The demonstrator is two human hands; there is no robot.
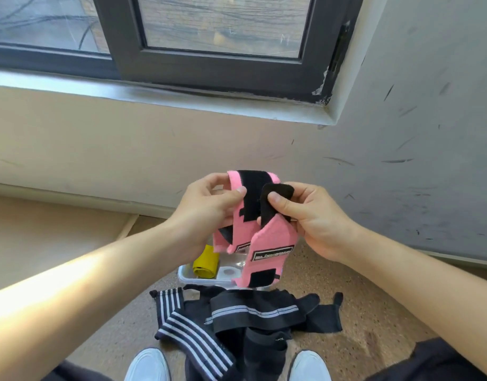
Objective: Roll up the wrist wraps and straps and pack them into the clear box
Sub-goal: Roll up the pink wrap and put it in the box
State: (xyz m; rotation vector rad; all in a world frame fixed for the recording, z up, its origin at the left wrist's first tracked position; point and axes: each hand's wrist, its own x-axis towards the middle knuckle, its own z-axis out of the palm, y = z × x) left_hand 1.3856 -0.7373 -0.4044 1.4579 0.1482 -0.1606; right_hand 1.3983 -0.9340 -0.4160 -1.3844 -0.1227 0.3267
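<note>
Speckled floor below a dark-framed window: both hands raised on a pink wrist wrap.

The left hand pinches the wrap's upper edge, and the right hand pinches its black fastening tab under the thumb; the rest hangs loose between them, unrolled. It dangles over the clear box, hiding part of it (a yellow roll already lies inside). Nearer the person, black wraps and a white-striped wrap lie tangled on the floor, touching the box's near side, between two white shoes. Scuffed grey wall to the right.
</note>
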